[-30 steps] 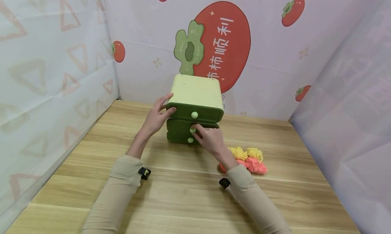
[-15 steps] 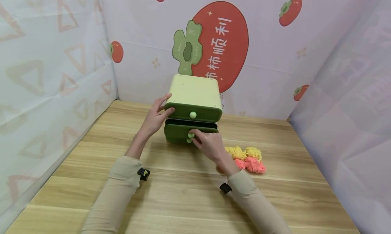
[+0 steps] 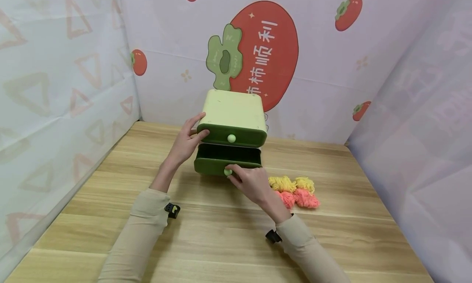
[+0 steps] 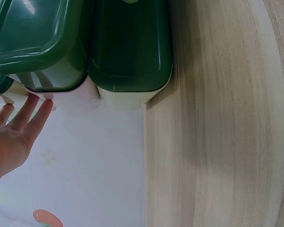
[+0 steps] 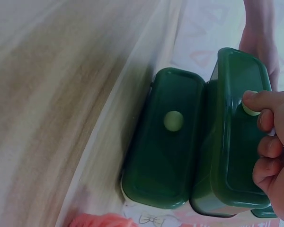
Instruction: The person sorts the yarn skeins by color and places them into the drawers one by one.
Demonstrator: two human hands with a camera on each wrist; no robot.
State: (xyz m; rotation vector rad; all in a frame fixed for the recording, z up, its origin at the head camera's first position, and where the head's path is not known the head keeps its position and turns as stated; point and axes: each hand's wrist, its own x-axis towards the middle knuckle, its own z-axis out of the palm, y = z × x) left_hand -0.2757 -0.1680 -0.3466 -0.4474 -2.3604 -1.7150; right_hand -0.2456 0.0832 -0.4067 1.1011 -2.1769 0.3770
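Observation:
A small cabinet (image 3: 234, 106) with a pale yellow-green top and dark green drawers stands on the table. Its middle drawer (image 3: 206, 166) sticks out, and the dark inside shows. My right hand (image 3: 254, 182) pinches this drawer's light green knob (image 5: 250, 109) between thumb and index finger. Against the cabinet's upper left corner rests my left hand (image 3: 186, 141), its thumb on the top drawer front (image 3: 250, 136) and its other fingers along the side. In the left wrist view those fingers (image 4: 35, 120) look fairly straight. The bottom drawer (image 5: 156, 146) is closed, with its own round knob (image 5: 173, 121).
Yellow yarn bundles (image 3: 282, 183) and coral-pink ones (image 3: 307, 198) lie on the wooden table (image 3: 221, 242), right of the cabinet beside my right wrist. Printed cloth walls (image 3: 313, 102) stand behind the table and along both sides.
My right hand has drawn the middle drawer out toward me by its knob, from nearly closed to well out. The left hand has stayed at the cabinet's upper left corner.

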